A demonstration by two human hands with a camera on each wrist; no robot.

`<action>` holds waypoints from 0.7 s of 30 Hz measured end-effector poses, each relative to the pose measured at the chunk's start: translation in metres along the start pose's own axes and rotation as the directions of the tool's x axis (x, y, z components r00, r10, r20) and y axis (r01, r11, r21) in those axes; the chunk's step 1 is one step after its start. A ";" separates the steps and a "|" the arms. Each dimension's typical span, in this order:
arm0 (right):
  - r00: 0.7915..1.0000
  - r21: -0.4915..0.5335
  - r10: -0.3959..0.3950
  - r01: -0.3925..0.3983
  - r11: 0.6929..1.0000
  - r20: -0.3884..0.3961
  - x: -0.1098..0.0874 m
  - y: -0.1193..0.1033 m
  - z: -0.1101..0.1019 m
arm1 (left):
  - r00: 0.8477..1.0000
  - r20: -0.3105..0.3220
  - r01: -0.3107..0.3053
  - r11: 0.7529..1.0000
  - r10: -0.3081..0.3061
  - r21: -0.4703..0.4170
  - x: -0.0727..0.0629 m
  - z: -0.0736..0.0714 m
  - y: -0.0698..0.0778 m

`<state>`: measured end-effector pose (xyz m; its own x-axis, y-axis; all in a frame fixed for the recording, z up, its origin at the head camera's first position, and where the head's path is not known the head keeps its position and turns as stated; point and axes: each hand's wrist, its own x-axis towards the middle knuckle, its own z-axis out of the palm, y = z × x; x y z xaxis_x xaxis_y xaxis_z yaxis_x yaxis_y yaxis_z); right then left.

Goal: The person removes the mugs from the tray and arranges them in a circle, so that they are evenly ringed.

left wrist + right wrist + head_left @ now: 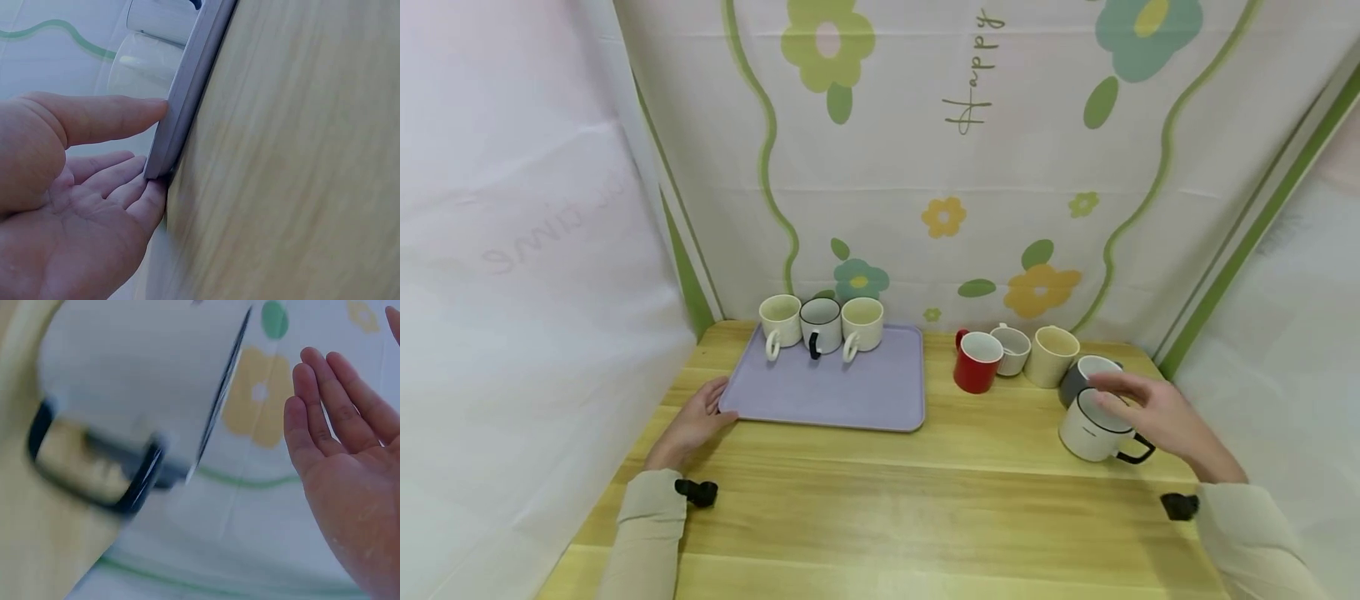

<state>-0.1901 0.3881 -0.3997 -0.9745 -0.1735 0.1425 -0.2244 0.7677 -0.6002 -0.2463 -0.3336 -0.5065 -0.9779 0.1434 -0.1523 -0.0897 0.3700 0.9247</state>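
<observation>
My left hand (696,421) holds the near left corner of a lilac tray (827,383), the thumb at its front rim and the fingers by its left side. On the tray's back edge stand a cream mug (781,321), a white mug with black rim and handle (822,327) and another cream mug (862,324), their handles facing me. Over at the right, my right hand (1153,415) hovers above a larger white mug with a black rim (1090,433), fingers extended. In the right wrist view the palm faces that mug, with a gap between them.
Behind the large white mug stands a grey mug (1071,385), partly hidden. Further left are a pale yellow mug (1051,362), a small white mug (1013,354) and a red mug (976,373). Floral cloth (865,167) hangs behind the wooden table (887,517), with white sheets on both sides.
</observation>
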 end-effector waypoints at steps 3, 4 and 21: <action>0.998 0.016 -0.048 0.047 0.999 0.040 0.025 -0.025 0.018 | 1.000 -0.004 -0.003 1.000 0.004 0.003 -0.001 -0.001 0.000; 0.997 0.024 -0.064 0.063 0.998 0.051 0.033 -0.033 0.025 | 1.000 -0.003 -0.005 1.000 0.005 0.004 -0.001 -0.001 0.000; 0.945 0.234 -0.261 0.213 0.948 0.197 0.156 -0.142 0.159 | 1.000 -0.004 -0.007 1.000 0.007 0.013 -0.001 -0.004 0.001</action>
<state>-0.3111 0.1539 -0.4175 -0.8633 -0.4860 0.1363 -0.4219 0.5465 -0.7234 -0.2462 -0.3373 -0.5043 -0.9792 0.1423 -0.1443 -0.0805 0.3807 0.9212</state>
